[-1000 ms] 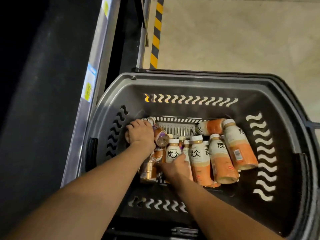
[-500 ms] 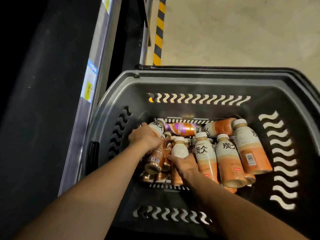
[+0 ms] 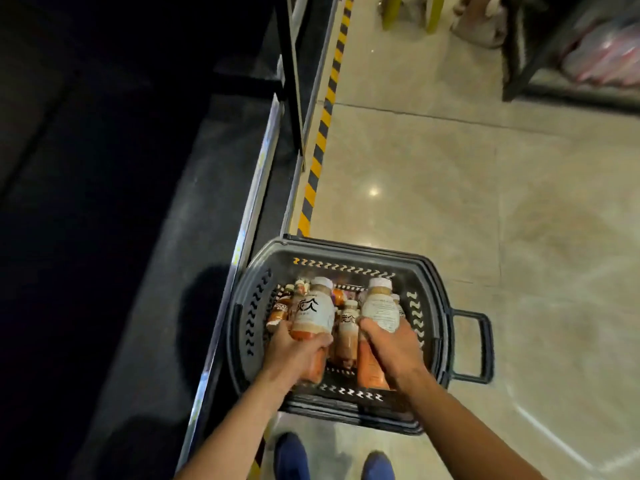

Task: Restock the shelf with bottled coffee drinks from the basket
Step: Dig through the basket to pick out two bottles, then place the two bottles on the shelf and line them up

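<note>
At our nine o'clock runs the dark shelf (image 3: 145,271) with a pale metal edge rail (image 3: 242,244). Just beside it, on the beige tiled floor (image 3: 519,237), sits the grey plastic basket (image 3: 437,306). Our left hand (image 3: 294,353) has its fingers wrapped round a white-capped bottle of orange-brown coffee drink (image 3: 313,315), upright over the basket. At its three o'clock, our right hand (image 3: 393,344) grips a matching bottle (image 3: 381,304). Other bottles (image 3: 348,329) lie in the basket between them.

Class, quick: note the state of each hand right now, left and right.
Left hand: grips a white-capped, white-and-orange plastic coffee bottle.
Right hand: grips a second white-capped plastic coffee bottle, back label showing.
</note>
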`<action>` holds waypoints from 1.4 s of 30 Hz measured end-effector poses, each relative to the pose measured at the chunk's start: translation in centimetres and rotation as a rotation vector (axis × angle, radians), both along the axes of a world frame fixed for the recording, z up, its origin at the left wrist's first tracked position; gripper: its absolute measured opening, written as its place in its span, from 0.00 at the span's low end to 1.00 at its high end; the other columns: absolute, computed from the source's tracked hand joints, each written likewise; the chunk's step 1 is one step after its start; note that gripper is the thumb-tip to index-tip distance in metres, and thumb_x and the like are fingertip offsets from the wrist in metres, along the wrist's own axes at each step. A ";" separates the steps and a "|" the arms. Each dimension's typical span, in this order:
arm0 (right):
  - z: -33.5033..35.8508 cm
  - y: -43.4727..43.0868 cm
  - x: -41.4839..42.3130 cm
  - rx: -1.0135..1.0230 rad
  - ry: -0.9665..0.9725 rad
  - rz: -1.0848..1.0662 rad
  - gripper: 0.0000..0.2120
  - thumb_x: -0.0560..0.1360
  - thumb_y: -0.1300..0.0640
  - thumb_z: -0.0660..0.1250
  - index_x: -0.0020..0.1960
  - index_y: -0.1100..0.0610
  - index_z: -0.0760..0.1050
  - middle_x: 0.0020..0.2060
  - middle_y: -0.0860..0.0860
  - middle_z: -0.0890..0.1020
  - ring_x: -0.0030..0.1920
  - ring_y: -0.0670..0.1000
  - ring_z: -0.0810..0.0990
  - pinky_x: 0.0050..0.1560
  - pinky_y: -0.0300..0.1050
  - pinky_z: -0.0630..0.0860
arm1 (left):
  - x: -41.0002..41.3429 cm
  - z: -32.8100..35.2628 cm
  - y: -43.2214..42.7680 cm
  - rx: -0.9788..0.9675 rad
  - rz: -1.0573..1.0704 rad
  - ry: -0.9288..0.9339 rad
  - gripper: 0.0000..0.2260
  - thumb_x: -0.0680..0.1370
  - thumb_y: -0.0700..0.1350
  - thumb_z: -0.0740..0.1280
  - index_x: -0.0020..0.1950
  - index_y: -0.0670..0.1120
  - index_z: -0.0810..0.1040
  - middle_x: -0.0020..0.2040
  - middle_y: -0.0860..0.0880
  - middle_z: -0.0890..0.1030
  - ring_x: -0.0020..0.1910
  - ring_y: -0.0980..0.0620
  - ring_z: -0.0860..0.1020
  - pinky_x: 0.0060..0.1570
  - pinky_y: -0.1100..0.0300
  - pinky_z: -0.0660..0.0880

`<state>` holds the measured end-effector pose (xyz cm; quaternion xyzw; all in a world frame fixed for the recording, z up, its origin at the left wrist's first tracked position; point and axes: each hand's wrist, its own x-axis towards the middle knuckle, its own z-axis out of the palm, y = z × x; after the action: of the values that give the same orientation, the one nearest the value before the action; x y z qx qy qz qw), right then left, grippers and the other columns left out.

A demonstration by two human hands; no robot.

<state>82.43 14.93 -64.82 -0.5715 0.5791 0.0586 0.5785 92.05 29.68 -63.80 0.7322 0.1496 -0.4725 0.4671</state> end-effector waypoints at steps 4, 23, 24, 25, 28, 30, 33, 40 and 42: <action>14.4 -1.2 -2.0 -0.051 -0.083 0.033 0.13 0.66 0.44 0.74 0.46 0.47 0.77 0.42 0.48 0.85 0.44 0.50 0.84 0.53 0.56 0.81 | -2.4 12.5 -1.6 -0.180 0.053 0.010 0.34 0.67 0.52 0.79 0.69 0.52 0.70 0.54 0.46 0.84 0.49 0.45 0.85 0.46 0.46 0.82; 56.4 2.9 -12.4 -0.213 -0.689 0.201 0.12 0.72 0.51 0.73 0.55 0.48 0.77 0.45 0.48 0.86 0.43 0.49 0.86 0.42 0.46 0.82 | -17.1 53.0 5.1 -0.611 0.184 -0.442 0.26 0.67 0.55 0.78 0.62 0.58 0.75 0.55 0.50 0.84 0.54 0.48 0.84 0.54 0.45 0.80; 57.1 3.7 -12.6 -0.205 -0.714 0.242 0.12 0.72 0.51 0.74 0.55 0.49 0.77 0.45 0.49 0.86 0.43 0.49 0.86 0.41 0.44 0.81 | -18.1 53.9 6.0 -0.618 0.222 -0.481 0.25 0.68 0.54 0.79 0.62 0.58 0.76 0.54 0.49 0.84 0.54 0.48 0.84 0.54 0.45 0.80; 57.8 4.6 -12.7 -0.199 -0.737 0.296 0.13 0.72 0.51 0.74 0.55 0.50 0.77 0.45 0.50 0.86 0.43 0.50 0.85 0.40 0.44 0.80 | -19.1 54.7 7.0 -0.621 0.268 -0.522 0.24 0.67 0.54 0.79 0.60 0.58 0.76 0.54 0.49 0.84 0.53 0.48 0.84 0.53 0.45 0.80; 60.0 8.0 -12.9 -0.162 -0.804 0.487 0.17 0.68 0.48 0.76 0.53 0.52 0.78 0.44 0.52 0.85 0.43 0.52 0.85 0.39 0.45 0.80 | -22.1 57.0 10.2 -0.624 0.433 -0.633 0.22 0.66 0.54 0.79 0.58 0.60 0.78 0.53 0.51 0.85 0.52 0.49 0.84 0.48 0.49 0.81; 61.4 10.8 -13.0 -0.130 -0.848 0.612 0.19 0.65 0.46 0.74 0.53 0.51 0.78 0.44 0.53 0.85 0.43 0.53 0.85 0.42 0.49 0.81 | -24.2 58.4 12.8 -0.607 0.520 -0.713 0.24 0.65 0.55 0.80 0.58 0.60 0.78 0.54 0.51 0.84 0.53 0.48 0.84 0.51 0.47 0.80; 63.3 15.5 -13.5 -0.069 -0.910 0.782 0.24 0.62 0.41 0.75 0.53 0.50 0.77 0.44 0.51 0.85 0.44 0.53 0.84 0.43 0.53 0.81 | -27.2 60.5 17.6 -0.553 0.672 -0.841 0.25 0.62 0.55 0.79 0.57 0.57 0.78 0.52 0.46 0.84 0.53 0.42 0.83 0.56 0.38 0.78; 67.3 28.5 -16.9 0.147 -1.018 1.067 0.26 0.58 0.41 0.75 0.52 0.52 0.78 0.39 0.46 0.83 0.37 0.45 0.80 0.37 0.41 0.75 | -35.9 64.6 28.8 -0.433 0.999 -1.095 0.24 0.61 0.53 0.78 0.55 0.55 0.79 0.48 0.41 0.84 0.46 0.36 0.83 0.50 0.33 0.78; 68.3 32.1 -18.9 0.231 -1.027 1.156 0.23 0.61 0.43 0.75 0.52 0.52 0.77 0.38 0.46 0.82 0.35 0.45 0.80 0.35 0.40 0.75 | -38.8 65.5 31.9 -0.400 1.074 -1.132 0.24 0.60 0.54 0.78 0.55 0.58 0.79 0.49 0.42 0.84 0.47 0.36 0.83 0.50 0.34 0.79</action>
<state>63.56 47.06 3.47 -0.6741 -0.1605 0.1390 0.7075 53.23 61.53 1.73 0.5912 0.1343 0.2416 0.7577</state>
